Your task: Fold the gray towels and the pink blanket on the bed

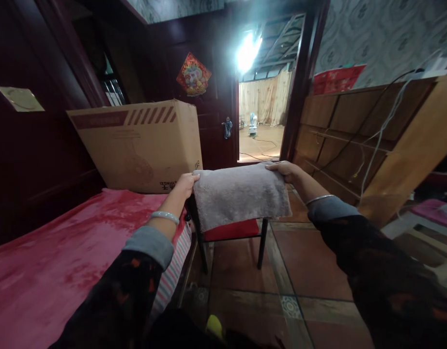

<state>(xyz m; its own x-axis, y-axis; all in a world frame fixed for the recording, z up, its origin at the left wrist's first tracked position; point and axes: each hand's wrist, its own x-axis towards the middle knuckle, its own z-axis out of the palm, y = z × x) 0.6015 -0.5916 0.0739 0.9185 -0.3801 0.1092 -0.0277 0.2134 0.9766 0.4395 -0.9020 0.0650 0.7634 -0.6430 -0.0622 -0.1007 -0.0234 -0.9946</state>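
A grey fluffy cloth hangs over the backrest of a chair with black legs and a red seat. My left hand pinches the cloth's upper left corner. At the upper right corner, my right hand grips the same cloth, thumb on top. Between the two hands the top edge runs nearly straight, and the lower edge falls loosely in front of the seat. The cloth hides most of the chair's backrest.
To the left lies a bed with a pink-red blanket, a large cardboard box standing behind it. A wooden cabinet with dangling cables is at the right. Beyond the chair, a doorway shows a fan on the floor.
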